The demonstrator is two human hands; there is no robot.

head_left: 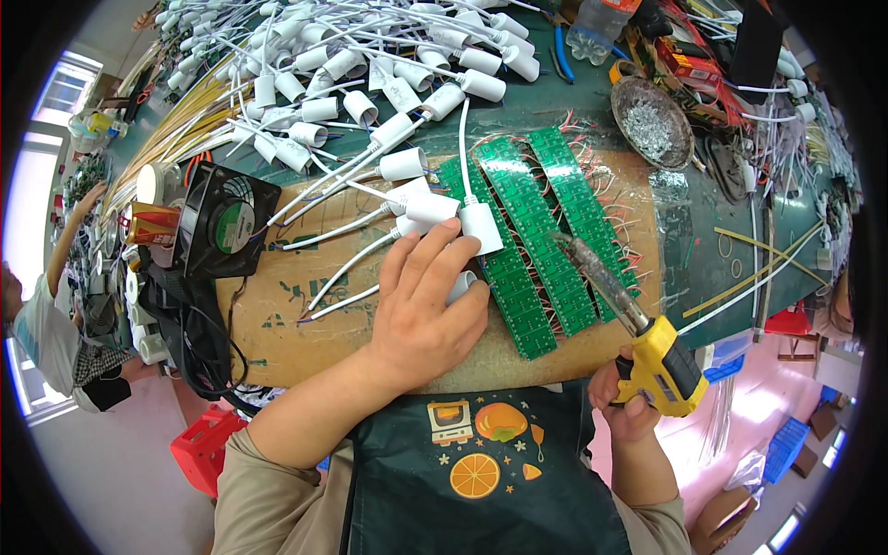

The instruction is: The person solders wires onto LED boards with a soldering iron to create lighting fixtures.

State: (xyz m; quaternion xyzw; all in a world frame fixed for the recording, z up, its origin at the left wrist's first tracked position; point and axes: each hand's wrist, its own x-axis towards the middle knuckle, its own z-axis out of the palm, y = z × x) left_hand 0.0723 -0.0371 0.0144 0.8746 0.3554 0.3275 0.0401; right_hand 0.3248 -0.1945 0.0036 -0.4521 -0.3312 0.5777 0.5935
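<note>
My left hand [428, 301] bends its fingers over a group of white lamp sockets at the middle of the board. A socket with an upright white cable [479, 228] touches its fingertips and lies over the edge of the green circuit boards [532, 236]. Another white socket [461, 288] shows between my thumb and fingers, mostly hidden by them. My right hand [625, 404] is closed around the handle of a yellow and black soldering gun [668, 370]. Its long metal tip [597, 273] points up and left over the boards, whose edges carry thin red and white wires.
A heap of white sockets with cables [370, 69] fills the far side. A black fan [227, 222] stands left on the brown work board [268, 333]. A round dish of silvery bits [652, 122], a clear bottle [595, 32] and blue-handled pliers [561, 51] lie far right. Another person [51, 324] is at left.
</note>
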